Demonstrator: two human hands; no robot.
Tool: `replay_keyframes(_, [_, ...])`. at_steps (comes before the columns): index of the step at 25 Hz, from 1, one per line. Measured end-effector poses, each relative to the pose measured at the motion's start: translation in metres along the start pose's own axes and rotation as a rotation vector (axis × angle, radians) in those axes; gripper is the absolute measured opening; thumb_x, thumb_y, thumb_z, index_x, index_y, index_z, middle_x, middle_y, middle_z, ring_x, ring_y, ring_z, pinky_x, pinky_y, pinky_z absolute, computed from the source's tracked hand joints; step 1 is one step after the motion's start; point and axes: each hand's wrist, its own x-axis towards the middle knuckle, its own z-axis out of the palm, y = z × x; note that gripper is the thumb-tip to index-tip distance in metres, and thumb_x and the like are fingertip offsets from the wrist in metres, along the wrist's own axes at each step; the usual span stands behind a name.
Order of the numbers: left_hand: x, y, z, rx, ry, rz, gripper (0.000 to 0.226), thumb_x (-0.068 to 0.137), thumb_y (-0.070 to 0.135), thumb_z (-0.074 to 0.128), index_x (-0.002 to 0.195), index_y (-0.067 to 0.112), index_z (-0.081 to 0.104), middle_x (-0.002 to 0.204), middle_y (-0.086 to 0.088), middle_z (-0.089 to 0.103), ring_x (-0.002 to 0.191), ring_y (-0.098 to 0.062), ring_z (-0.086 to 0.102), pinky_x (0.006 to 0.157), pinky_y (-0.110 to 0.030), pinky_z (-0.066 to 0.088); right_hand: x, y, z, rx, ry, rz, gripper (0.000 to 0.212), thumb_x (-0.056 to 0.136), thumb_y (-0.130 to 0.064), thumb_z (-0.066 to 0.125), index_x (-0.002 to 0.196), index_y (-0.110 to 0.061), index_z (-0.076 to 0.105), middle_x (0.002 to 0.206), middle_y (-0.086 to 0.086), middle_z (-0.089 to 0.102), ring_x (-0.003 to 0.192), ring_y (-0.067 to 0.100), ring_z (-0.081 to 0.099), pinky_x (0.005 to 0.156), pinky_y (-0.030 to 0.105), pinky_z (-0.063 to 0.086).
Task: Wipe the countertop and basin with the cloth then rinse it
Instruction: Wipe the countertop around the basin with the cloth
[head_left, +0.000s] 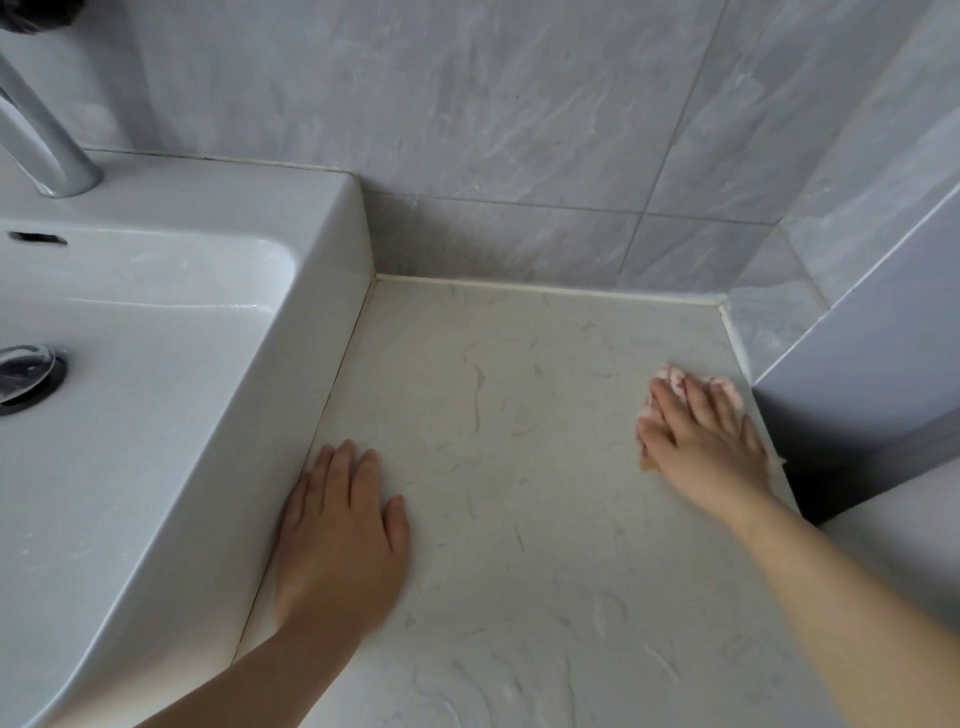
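1. Head view: the marbled, off-white surface (519, 467) runs from the white basin (156, 441) on the left to a grey panel (857, 364) on the right. Grey tiled wall (519, 130) stands behind it.
2. The left grip (340, 525) lies flat on the surface, palm down and fingers straight and close together, holding nothing. Its outer edge is right against the basin's side wall.
3. The right grip (706, 436) reaches to the far right of the surface. Its fingers are straight and slightly spread, pressing down on the pink cloth (675, 376) rather than curling round it.
4. The cloth lies bunched on the surface under that grip, near the right edge and just beside the grey panel. Only pink fringes show beyond the fingertips and beside the thumb. This part of the picture is slightly blurred.
5. Inside the basin, a chrome drain plug (26, 376) sits at the bottom and a dark overflow slot (39, 238) is in the back wall. A chrome faucet (47, 140) rises from the rear ledge at upper left.
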Motion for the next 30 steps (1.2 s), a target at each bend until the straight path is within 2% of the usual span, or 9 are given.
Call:
replay_keyframes(5, [0.0,0.0,0.0,-0.016,0.016,-0.001,0.055,0.082,0.032,0.033,0.112,-0.005,0.062,0.118,-0.027,0.06,0.11,-0.042,0.057,0.092,-0.051,0.044,-0.075,-0.014,0.024,-0.044,0.135,-0.25,0.058,0.093,-0.055,0.016,0.14,-0.028,0.037,0.147,0.002,0.041,0.137,0.025,0.029,0.106,0.042,0.028])
replay_keyframes(11, [0.0,0.0,0.0,-0.018,-0.004,-0.002,0.056,0.083,0.032,0.033,0.112,-0.006,0.061,0.118,-0.027,0.06,0.11,-0.042,0.057,0.093,-0.051,0.044,-0.017,-0.024,0.008,0.008,0.01,0.027,0.055,0.093,-0.05,0.026,0.146,-0.037,0.015,0.158,-0.008,0.007,0.145,0.021,-0.001,0.116,0.041,0.006])
replay_keyframes(14, [-0.001,-0.001,0.001,-0.023,0.017,0.007,0.055,0.083,0.032,0.033,0.112,-0.005,0.061,0.119,-0.026,0.06,0.111,-0.041,0.057,0.093,-0.05,0.044,-0.074,-0.033,0.028,-0.028,0.114,-0.242,0.055,0.088,-0.05,0.03,0.137,-0.027,0.043,0.146,0.001,0.042,0.136,0.027,0.032,0.105,0.042,0.026])
replay_keyframes(16, [0.001,-0.001,0.001,-0.016,0.005,-0.003,0.055,0.083,0.032,0.033,0.113,-0.005,0.062,0.119,-0.026,0.06,0.112,-0.041,0.056,0.094,-0.049,0.043,-0.087,-0.017,0.035,-0.13,0.115,-0.35,0.058,0.092,-0.057,0.018,0.136,-0.028,0.044,0.142,0.001,0.047,0.133,0.025,0.034,0.101,0.04,0.027])
replay_keyframes(18, [0.001,0.0,0.0,-0.011,-0.009,-0.004,0.056,0.083,0.033,0.033,0.112,-0.004,0.062,0.119,-0.025,0.06,0.111,-0.04,0.057,0.093,-0.049,0.044,-0.055,-0.005,0.017,-0.093,0.114,-0.177,0.063,0.091,-0.06,0.009,0.142,-0.032,0.033,0.151,-0.002,0.034,0.14,0.023,0.024,0.109,0.041,0.023])
replay_keyframes(20, [0.0,0.001,0.0,-0.012,-0.017,-0.011,0.056,0.082,0.033,0.033,0.112,-0.004,0.063,0.118,-0.025,0.061,0.11,-0.04,0.058,0.093,-0.05,0.044,-0.035,-0.025,0.011,-0.015,0.096,0.027,0.056,0.092,-0.054,0.021,0.145,-0.035,0.025,0.156,-0.005,0.019,0.144,0.024,0.011,0.115,0.044,0.014])
replay_keyframes(23, [0.0,-0.001,0.0,-0.017,-0.013,0.003,0.056,0.083,0.033,0.032,0.112,-0.005,0.062,0.119,-0.026,0.06,0.11,-0.041,0.057,0.093,-0.05,0.044,-0.073,-0.061,0.03,0.017,0.119,-0.214,0.053,0.085,-0.046,0.036,0.133,-0.028,0.048,0.143,0.001,0.046,0.134,0.029,0.036,0.106,0.048,0.03])
replay_keyframes(25, [-0.001,-0.001,-0.001,-0.01,-0.018,-0.001,0.057,0.083,0.033,0.032,0.113,-0.005,0.061,0.119,-0.026,0.06,0.111,-0.041,0.056,0.094,-0.05,0.043,-0.094,-0.047,0.034,-0.041,0.106,-0.38,0.058,0.082,-0.049,0.037,0.135,-0.027,0.044,0.139,0.0,0.051,0.131,0.024,0.037,0.102,0.043,0.029])
replay_keyframes(30, [0.0,0.001,-0.003,-0.028,-0.024,-0.017,0.057,0.082,0.034,0.032,0.113,-0.005,0.061,0.119,-0.026,0.06,0.112,-0.042,0.056,0.093,-0.051,0.043,-0.057,-0.015,0.01,0.093,0.081,0.025,0.072,0.088,-0.046,0.043,0.148,-0.028,0.009,0.156,0.001,0.02,0.145,0.019,0.006,0.115,0.041,0.01])
